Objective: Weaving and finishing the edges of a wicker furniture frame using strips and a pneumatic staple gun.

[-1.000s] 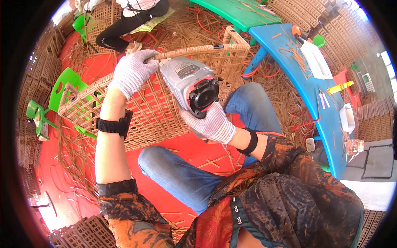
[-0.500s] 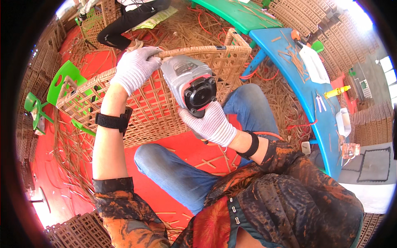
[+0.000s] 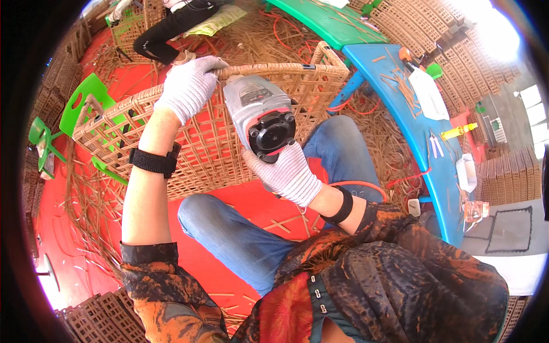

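My right hand (image 3: 289, 177), in a white knit glove, is wrapped round a grey air nail gun (image 3: 251, 106) with a black round cap. The gun's front end is up against the far rim of a large woven rattan basket (image 3: 197, 166), though its tip is hidden. My left hand (image 3: 189, 88), gloved alike, grips that same rim just left of the gun. The basket lies in front of my knees, its lattice side facing me. An orange air hose (image 3: 366, 184) shows beside my right wrist.
On the right, a blue table (image 3: 426, 154) carries pliers (image 3: 436, 144), a yellow tube (image 3: 458, 131), white trays and cane strips. A green table (image 3: 326, 23) stands behind it. Green chairs (image 3: 86, 103) are at left. Another person's leg (image 3: 171, 37) is at the far side. Loose strips litter the red floor.
The view has shifted slightly. Both hands keep their hold, and the nail gun stays at the basket's rim with almost no movement.
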`<state>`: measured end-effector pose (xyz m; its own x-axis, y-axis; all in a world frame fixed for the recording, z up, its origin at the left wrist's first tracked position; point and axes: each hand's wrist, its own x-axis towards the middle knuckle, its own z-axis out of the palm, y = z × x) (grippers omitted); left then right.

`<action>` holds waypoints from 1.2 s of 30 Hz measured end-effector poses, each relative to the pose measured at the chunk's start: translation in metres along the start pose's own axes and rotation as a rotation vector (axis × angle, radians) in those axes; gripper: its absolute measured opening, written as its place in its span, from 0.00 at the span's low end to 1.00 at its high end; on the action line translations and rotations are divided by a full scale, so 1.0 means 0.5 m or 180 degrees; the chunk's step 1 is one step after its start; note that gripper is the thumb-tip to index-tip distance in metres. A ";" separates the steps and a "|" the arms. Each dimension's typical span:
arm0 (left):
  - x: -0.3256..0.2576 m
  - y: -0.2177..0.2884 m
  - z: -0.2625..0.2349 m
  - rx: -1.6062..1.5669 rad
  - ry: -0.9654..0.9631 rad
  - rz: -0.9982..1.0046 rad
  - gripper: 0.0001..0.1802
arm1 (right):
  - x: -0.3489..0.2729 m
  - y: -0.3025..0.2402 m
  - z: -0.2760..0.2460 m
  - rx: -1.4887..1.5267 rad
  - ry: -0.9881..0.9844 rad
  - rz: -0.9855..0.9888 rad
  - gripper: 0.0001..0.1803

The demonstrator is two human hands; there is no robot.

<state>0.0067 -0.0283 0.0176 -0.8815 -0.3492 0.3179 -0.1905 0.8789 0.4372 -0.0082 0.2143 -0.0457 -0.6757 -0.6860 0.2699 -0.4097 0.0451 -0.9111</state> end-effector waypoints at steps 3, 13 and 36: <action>-0.003 0.002 0.000 0.0165 0.0051 0.0018 0.15 | -0.002 -0.006 0.003 -0.0091 0.0049 -0.0040 0.15; -0.015 0.011 -0.003 0.0360 0.0118 0.0094 0.16 | -0.003 -0.025 -0.003 0.0214 0.0076 0.0005 0.14; -0.046 0.041 -0.009 0.0620 0.0062 0.0237 0.19 | 0.031 -0.150 -0.266 0.1757 -0.0414 0.0783 0.19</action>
<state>0.0251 -0.0036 0.0228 -0.8881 -0.2855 0.3602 -0.2068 0.9481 0.2416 -0.0694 0.2968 0.0681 -0.6155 -0.7878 0.0227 0.1498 -0.1452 -0.9780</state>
